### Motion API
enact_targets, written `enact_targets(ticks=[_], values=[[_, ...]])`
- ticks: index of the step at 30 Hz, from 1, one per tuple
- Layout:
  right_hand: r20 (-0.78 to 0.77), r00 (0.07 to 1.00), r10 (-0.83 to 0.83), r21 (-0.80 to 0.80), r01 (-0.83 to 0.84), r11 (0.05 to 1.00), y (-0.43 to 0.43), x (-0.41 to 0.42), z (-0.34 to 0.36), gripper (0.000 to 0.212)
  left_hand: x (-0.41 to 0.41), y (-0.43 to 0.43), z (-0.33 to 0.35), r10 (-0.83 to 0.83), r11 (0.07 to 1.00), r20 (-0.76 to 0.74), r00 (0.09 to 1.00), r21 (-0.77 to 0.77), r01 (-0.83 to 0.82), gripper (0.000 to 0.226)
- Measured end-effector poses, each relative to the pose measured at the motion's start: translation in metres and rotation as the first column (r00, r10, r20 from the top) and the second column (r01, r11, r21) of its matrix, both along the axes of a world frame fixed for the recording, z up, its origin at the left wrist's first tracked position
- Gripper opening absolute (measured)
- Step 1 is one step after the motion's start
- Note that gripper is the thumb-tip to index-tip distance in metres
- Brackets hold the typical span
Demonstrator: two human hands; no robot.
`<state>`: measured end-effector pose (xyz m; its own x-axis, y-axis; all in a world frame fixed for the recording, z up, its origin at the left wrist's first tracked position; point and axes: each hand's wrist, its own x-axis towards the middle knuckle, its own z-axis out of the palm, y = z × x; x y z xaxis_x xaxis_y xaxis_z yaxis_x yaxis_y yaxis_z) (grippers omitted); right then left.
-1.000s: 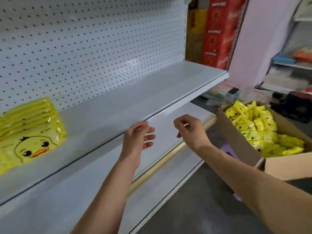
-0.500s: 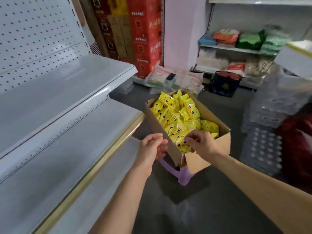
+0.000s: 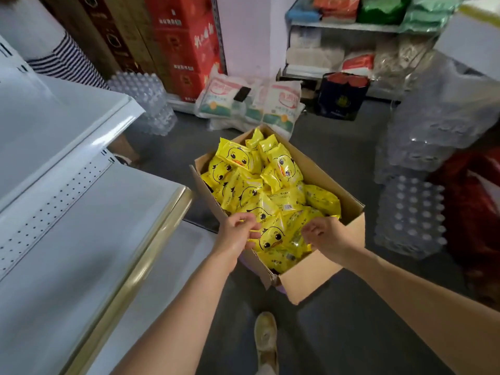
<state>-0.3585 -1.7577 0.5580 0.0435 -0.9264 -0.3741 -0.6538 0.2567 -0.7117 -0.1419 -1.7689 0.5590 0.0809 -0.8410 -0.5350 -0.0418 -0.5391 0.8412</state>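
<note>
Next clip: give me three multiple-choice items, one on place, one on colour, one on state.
1. The cardboard box stands: A on the upper shelf; B right of the shelving; C behind the shelving.
2. The duck packets are: A yellow; B red; C blue.
3. The box is: A taped shut; B tipped over; C open, full of packets.
B: it sits off the shelving's right end. A: every wrapper shows yellow. C: left hand and right hand reach among exposed packets.
</note>
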Motion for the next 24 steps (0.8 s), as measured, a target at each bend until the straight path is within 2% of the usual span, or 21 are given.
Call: enact_targets(ticks=[4, 7, 10, 13, 15, 18, 20, 22, 24], values=[[-0.025, 1.0, 0.006, 0.092, -0.004, 0.996, -0.056, 0.012, -0.033, 0.012, 0.007, -0.067, -0.042, -0.088, 0.995, 0.142, 0.986, 0.047, 0.083, 0.009], [0.003, 0.999, -0.05, 0.2, 0.048, 0.979, -0.091, 0.021, -0.068, 0.016, 0.006, -0.11, -0.076, -0.178, 0.983, 0.246, 0.953, 0.092, 0.16, 0.03], [0.001, 0.987, -0.16, 0.303, 0.153, 0.941, -0.116, 0.028, -0.106, 0.025, 0.004, -0.141, -0.109, -0.279, 0.958, 0.342, 0.897, 0.157, 0.238, 0.041], [-0.039, 0.978, -0.204, 0.37, 0.204, 0.906, -0.133, 0.035, -0.135, 0.038, 0.002, -0.157, -0.133, -0.387, 0.921, 0.431, 0.815, 0.215, 0.324, 0.051], [-0.052, 0.977, -0.207, 0.385, 0.211, 0.899, -0.14, 0.039, -0.151, 0.037, 0.002, -0.162, -0.144, -0.436, 0.9, 0.499, 0.749, 0.224, 0.375, 0.058], [-0.062, 0.974, -0.217, 0.432, 0.222, 0.874, -0.144, 0.043, -0.167, 0.029, 0.006, -0.167, -0.153, -0.511, 0.848, 0.632, 0.582, 0.257, 0.464, 0.065], [-0.052, 0.977, -0.206, 0.457, 0.207, 0.865, -0.145, 0.046, -0.171, 0.023, 0.008, -0.17, -0.157, -0.573, 0.806, 0.628, 0.527, 0.314, 0.501, 0.07], [-0.06, 0.982, -0.178, 0.459, 0.186, 0.869, -0.145, 0.046, -0.171, 0.007, 0.009, -0.172, -0.16, -0.641, 0.75, 0.607, 0.469, 0.367, 0.551, 0.076], [-0.061, 0.985, -0.164, 0.452, 0.174, 0.875, -0.146, 0.044, -0.168, 0.011, 0.009, -0.172, -0.162, -0.677, 0.71, 0.604, 0.421, 0.385, 0.589, 0.078]])
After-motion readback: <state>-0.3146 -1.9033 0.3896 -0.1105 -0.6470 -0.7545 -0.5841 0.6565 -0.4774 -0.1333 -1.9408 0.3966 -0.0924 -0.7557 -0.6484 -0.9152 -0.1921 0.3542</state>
